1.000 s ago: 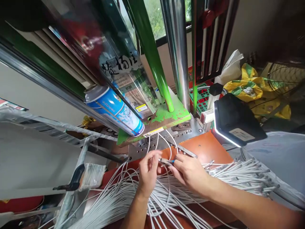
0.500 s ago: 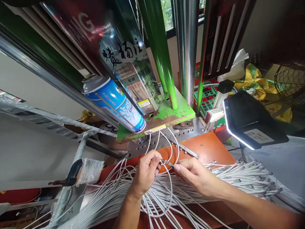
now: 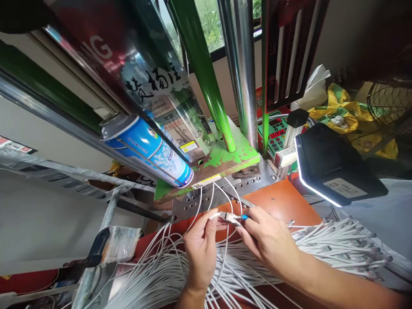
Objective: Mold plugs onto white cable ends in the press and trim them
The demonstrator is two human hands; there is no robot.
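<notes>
Between thumb and fingers, my left hand (image 3: 201, 246) pinches a white cable by its connector end (image 3: 229, 217). My right hand (image 3: 270, 240) is closed on a small tool with a blue handle (image 3: 244, 217), whose metal jaws meet that connector. Several white cables (image 3: 210, 197) hang in loops from under the green machine plate (image 3: 225, 165), just beyond my hands. Beneath both hands lies a large bundle of white cables (image 3: 154, 266), with connector ends (image 3: 347, 246) gathered at the right.
A blue spray can (image 3: 148, 150) leans on the green plate. At the right, a black lamp (image 3: 337, 167) stands close to my right forearm. A wrapped clamp handle (image 3: 119, 244) is on the left, and an orange surface (image 3: 277, 204) lies behind my right hand.
The view has shifted slightly. The connector now shows white between my hands, and the tool's blue handle has come into sight at my right fingers. My left fingers have straightened somewhat.
</notes>
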